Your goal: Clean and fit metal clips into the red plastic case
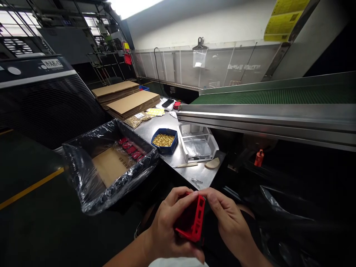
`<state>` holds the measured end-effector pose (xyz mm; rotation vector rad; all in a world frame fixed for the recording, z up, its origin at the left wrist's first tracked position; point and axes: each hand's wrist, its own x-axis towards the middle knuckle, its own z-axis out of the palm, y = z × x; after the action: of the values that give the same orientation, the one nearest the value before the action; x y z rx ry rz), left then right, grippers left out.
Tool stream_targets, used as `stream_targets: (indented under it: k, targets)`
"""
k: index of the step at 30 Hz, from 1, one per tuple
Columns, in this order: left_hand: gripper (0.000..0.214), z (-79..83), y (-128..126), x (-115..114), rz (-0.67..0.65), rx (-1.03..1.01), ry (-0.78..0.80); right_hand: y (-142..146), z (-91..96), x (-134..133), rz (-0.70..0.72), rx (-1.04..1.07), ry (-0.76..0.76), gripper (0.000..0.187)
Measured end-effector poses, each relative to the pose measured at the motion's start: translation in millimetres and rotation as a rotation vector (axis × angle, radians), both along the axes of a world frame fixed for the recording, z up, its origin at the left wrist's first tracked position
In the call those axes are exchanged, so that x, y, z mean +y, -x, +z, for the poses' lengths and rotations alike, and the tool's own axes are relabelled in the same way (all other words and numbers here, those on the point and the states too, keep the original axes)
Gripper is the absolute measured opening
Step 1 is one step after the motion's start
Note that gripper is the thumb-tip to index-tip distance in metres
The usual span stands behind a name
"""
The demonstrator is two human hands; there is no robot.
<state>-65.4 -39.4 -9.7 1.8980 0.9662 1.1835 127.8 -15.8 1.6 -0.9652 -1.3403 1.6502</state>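
A red plastic part [194, 218] with small square openings sits low in the middle of the view, held between both hands. My left hand [169, 230] wraps round its left side and underside, fingers curled. The thumb and fingertips of my right hand [228, 220] pinch its upper right edge. Ahead on the left stands a cardboard box lined with clear plastic [83, 174], with several red parts [130, 148] in a row along its far side. A blue tray of small brass pieces [164, 140] rests on the steel table [155, 126] beyond.
A clear plastic bin [198, 142] stands beside the blue tray, with a knife-like tool [185, 165] and small metal clips [197, 181] near the table's front edge. Flat cardboard stacks [130, 100] lie at the back. A green conveyor [278, 97] runs along the right.
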Motion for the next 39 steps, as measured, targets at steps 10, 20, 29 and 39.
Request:
stream_targets:
  k: [10,20,29,39]
  targets:
    - [0.087,-6.9,4,-9,0.082,0.137,-0.117,4,-13.6,16,0.064,-0.102,-0.162,0.036]
    - [0.088,-14.1,3,-13,0.082,-0.265,0.238,-5,-158.2,80,-0.285,-0.880,-0.498,0.047]
    - [0.093,-5.7,4,-20,-0.021,-0.621,0.633,-11,-167.6,94,-0.259,-0.974,-0.636,0.027]
    - [0.088,-3.1,7,-16,-0.040,-0.601,0.543,-20,-170.6,86,-0.232,-0.914,-0.566,0.021]
